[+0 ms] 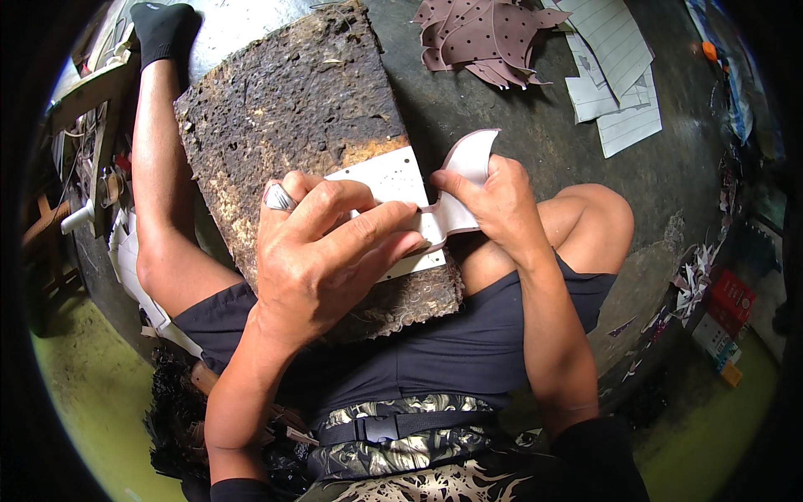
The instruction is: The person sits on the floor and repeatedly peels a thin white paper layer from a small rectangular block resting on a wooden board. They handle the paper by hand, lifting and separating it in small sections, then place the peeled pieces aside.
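Right hand [507,202] pinches the strip [471,159], its tip flaring toward one o'clock; left hand [311,243] meets it at nine o'clock, fingers bent, grip unclear!

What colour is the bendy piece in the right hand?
The bendy piece is whitish with a thin pinkish edge, seen best in the head view.

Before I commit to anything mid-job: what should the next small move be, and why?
Probably a light press with the left hand, the right hand holding steady: the left fingertips are at the pale curved piece over the white plate, which offers backing, while the right hand grips the wider end beyond the plate's edge.
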`<state>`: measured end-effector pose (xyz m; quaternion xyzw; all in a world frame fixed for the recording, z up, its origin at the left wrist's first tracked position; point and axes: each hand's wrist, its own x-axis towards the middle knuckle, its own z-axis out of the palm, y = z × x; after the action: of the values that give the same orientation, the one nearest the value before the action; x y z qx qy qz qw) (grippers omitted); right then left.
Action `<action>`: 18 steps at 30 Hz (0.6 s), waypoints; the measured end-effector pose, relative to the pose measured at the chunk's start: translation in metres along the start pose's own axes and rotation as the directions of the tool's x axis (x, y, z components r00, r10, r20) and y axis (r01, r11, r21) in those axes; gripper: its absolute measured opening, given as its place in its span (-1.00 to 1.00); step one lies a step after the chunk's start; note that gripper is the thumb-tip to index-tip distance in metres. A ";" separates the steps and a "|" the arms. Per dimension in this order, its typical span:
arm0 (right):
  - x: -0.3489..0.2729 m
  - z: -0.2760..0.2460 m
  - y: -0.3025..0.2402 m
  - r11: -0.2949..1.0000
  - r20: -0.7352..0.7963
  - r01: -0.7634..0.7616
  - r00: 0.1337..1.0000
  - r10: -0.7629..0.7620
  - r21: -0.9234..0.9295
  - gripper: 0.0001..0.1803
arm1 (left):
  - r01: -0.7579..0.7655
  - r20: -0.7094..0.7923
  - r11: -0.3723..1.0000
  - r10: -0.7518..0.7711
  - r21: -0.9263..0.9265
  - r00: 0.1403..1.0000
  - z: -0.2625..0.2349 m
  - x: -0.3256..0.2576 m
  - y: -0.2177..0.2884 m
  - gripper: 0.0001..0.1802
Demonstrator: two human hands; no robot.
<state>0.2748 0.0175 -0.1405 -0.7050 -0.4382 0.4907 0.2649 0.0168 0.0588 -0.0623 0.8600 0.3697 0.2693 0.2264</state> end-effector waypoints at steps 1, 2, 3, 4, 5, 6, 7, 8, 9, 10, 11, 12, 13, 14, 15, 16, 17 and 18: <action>0.000 0.000 0.000 1.000 -0.003 -0.009 1.000 0.008 -0.007 -0.71 | 0.000 -0.003 1.000 0.000 0.002 1.000 0.000 0.001 0.000 -0.59; 0.001 0.000 0.000 1.000 -0.008 -0.020 1.000 0.020 -0.014 -0.70 | 0.006 -0.001 1.000 -0.006 0.007 1.000 0.000 0.001 0.001 -0.60; 0.001 0.000 0.000 1.000 -0.018 -0.011 1.000 0.011 -0.013 -0.66 | 0.016 -0.001 1.000 -0.016 0.009 1.000 -0.001 0.001 0.002 -0.60; 0.002 0.000 0.001 1.000 -0.028 -0.006 1.000 0.006 -0.012 -0.62 | 0.025 -0.001 1.000 -0.025 0.010 1.000 -0.001 0.002 0.003 -0.61; 0.002 0.000 0.001 1.000 -0.036 -0.007 0.999 0.007 -0.013 -0.58 | 0.035 -0.003 0.999 -0.035 0.012 0.999 -0.001 0.002 0.004 -0.61; 0.002 0.000 0.001 1.000 -0.033 0.002 0.999 -0.002 -0.008 -0.58 | 0.044 -0.006 0.999 -0.044 0.015 0.999 0.000 0.003 0.005 -0.61; 0.002 0.000 0.001 1.000 -0.026 0.005 1.000 -0.005 -0.006 -0.57 | 0.063 -0.006 0.998 -0.063 0.016 0.998 0.000 0.004 0.006 -0.61; 0.002 -0.001 0.002 1.000 -0.023 0.011 1.000 -0.011 0.000 -0.57 | 0.054 -0.017 0.998 -0.053 0.020 0.998 0.001 0.004 0.006 -0.61; 0.002 -0.001 0.002 1.000 -0.014 0.004 1.000 -0.004 -0.006 -0.61 | 0.054 -0.024 0.998 -0.054 0.021 0.998 0.002 0.005 0.007 -0.61; 0.002 -0.002 0.002 1.000 -0.008 0.000 1.000 0.000 -0.009 -0.65 | 0.055 -0.032 0.998 -0.054 0.023 0.998 0.003 0.005 0.007 -0.61; 0.002 -0.002 0.002 1.000 -0.001 -0.002 1.000 0.002 -0.009 -0.69 | 0.052 -0.037 0.998 -0.051 0.027 0.998 0.004 0.005 0.007 -0.62; 0.002 -0.002 0.002 1.000 -0.005 -0.001 1.000 0.001 -0.025 -0.69 | 0.050 -0.042 0.998 -0.049 0.031 0.998 0.005 0.005 0.007 -0.62; 0.002 -0.002 0.002 0.999 -0.009 0.002 1.000 -0.002 -0.039 -0.69 | 0.049 -0.047 0.998 -0.047 0.036 0.998 0.006 0.005 0.007 -0.62; 0.003 -0.002 0.002 0.999 -0.012 0.005 1.000 -0.005 -0.053 -0.69 | 0.042 -0.053 0.998 -0.039 0.041 0.998 0.006 0.004 0.007 -0.63; 0.003 -0.002 0.002 0.998 -0.013 -0.009 1.000 0.008 -0.056 -0.69 | 0.035 -0.059 0.998 -0.032 0.047 0.998 0.007 0.003 0.007 -0.63; 0.003 -0.003 0.003 0.998 -0.014 -0.022 1.000 0.022 -0.060 -0.68 | 0.031 -0.068 0.998 -0.028 0.050 0.997 0.008 0.003 0.007 -0.64; 0.003 -0.003 0.003 0.997 -0.016 -0.036 0.999 0.035 -0.063 -0.68 | 0.024 -0.078 0.998 -0.020 0.050 0.997 0.008 0.002 0.006 -0.65; 0.003 -0.003 0.004 0.997 -0.016 -0.040 0.999 0.039 -0.060 -0.68 | 0.020 -0.091 0.999 -0.015 0.048 0.996 0.010 0.002 0.006 -0.66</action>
<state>0.2796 0.0189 -0.1436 -0.7249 -0.4368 0.4770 0.2372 0.0268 0.0548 -0.0656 0.8489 0.3936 0.2968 0.1909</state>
